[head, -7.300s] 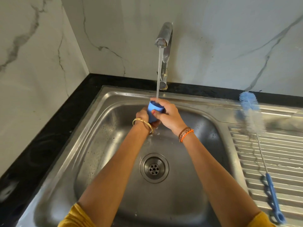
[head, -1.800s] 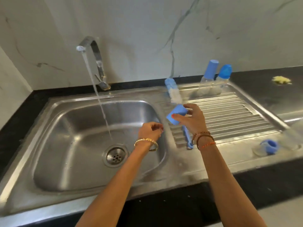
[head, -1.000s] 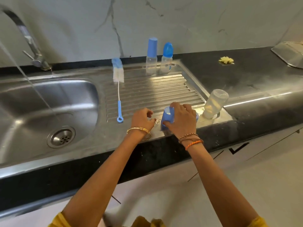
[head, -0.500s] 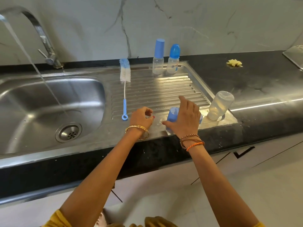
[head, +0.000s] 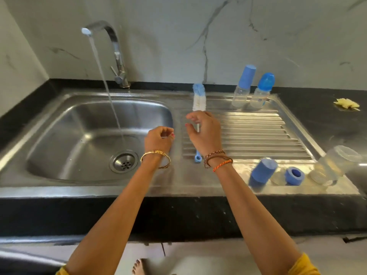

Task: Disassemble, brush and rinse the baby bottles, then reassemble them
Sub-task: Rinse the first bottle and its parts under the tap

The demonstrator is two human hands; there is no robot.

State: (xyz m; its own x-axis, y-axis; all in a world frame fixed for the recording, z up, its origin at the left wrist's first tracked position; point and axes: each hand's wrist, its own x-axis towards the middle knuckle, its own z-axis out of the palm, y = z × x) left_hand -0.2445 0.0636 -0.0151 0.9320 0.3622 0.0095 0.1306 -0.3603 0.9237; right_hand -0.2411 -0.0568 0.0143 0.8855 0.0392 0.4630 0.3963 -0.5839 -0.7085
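Note:
My left hand (head: 158, 138) hovers at the sink's right rim, fingers curled, seemingly pinching a small clear part. My right hand (head: 204, 132) hangs empty with relaxed fingers just above the handle of the bottle brush (head: 199, 96), which lies on the draining board (head: 258, 133). Along the board's front edge stand a blue cap (head: 262, 171) and a blue screw ring (head: 295, 175), with a clear piece (head: 278, 175) between them. A clear bottle body (head: 337, 161) lies tilted there.
Two capped baby bottles (head: 243, 88) (head: 262, 92) stand at the back of the board. The tap (head: 111, 36) runs a stream of water into the steel basin (head: 59, 135). A yellow scrap (head: 346, 104) lies on the black counter.
My right hand has set the blue cap down on the board's front edge and moved left over the brush. My left hand has lifted from the board toward the basin.

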